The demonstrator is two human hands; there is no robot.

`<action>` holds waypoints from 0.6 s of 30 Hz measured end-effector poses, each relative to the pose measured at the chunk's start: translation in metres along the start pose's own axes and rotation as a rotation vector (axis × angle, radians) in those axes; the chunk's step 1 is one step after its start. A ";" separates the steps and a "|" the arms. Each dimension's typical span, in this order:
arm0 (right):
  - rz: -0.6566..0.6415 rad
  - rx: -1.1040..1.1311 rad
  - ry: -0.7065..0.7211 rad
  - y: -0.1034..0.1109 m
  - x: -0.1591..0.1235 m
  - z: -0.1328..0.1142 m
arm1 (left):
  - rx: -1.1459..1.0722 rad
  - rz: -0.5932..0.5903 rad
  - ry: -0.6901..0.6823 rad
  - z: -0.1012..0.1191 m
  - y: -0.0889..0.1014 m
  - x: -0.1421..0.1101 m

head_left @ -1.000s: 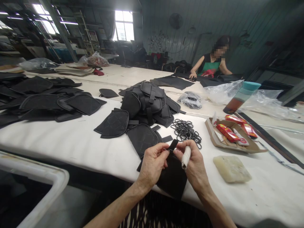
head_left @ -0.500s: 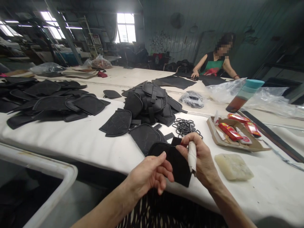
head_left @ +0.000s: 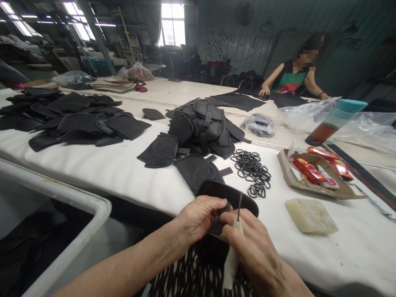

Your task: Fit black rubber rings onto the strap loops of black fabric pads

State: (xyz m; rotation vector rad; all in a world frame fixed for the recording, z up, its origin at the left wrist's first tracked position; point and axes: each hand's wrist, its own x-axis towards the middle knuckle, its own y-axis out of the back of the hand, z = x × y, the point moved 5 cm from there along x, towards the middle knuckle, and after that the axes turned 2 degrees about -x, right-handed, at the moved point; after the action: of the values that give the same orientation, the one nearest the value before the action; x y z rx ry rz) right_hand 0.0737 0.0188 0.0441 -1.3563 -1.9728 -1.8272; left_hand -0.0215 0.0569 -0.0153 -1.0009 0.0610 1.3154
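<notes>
My left hand [head_left: 196,218] is closed, its thumb and fingers pinching a short black strap [head_left: 217,222] on a curved black leather piece [head_left: 213,188] at the table's front edge. From the right, my right hand [head_left: 255,243] meets it, fingertips against the same strap. In its grip is an awl [head_left: 231,262] with a white wrapped handle, its thin metal shaft pointing up and away. My fingers hide part of the strap. Just beyond lie similar black leather pieces [head_left: 199,173] and a heap of black D-rings [head_left: 250,167].
A cardboard tray [head_left: 320,192] with red boxes sits at right, near a yellowish wax-like block [head_left: 312,216]. Behind it leans a teal-lidded bottle [head_left: 335,123]. Piles of black pieces [head_left: 77,122] spread left. A white-rimmed bin [head_left: 103,206] stands front left. Across the table, a person handles dark sheets.
My left hand has gone from loosely open to pinching the strap. The awl has turned so its shaft points up. The black piece now bends upward, and the view has shifted slightly.
</notes>
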 end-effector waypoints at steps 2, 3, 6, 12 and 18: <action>0.066 0.095 -0.106 -0.002 -0.008 0.007 | 0.015 0.010 -0.059 -0.001 0.001 0.003; 0.108 0.167 -0.180 -0.004 -0.012 0.011 | 0.015 0.022 -0.082 -0.003 0.001 0.004; 0.239 0.348 -0.447 -0.011 -0.025 0.023 | -0.006 0.053 -0.137 -0.010 0.002 0.005; 0.328 0.237 -0.806 -0.014 -0.036 0.030 | 0.027 0.028 -0.289 -0.018 -0.005 0.002; 0.256 0.259 -0.917 -0.017 -0.037 0.033 | -0.018 0.113 -0.315 -0.028 0.000 -0.002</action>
State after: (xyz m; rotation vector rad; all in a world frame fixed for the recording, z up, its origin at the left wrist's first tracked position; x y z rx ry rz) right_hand 0.0994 0.0306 0.0002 -2.4667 -2.0978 -0.8271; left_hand -0.0087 0.0380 -0.0313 -0.8044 -0.1358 1.5656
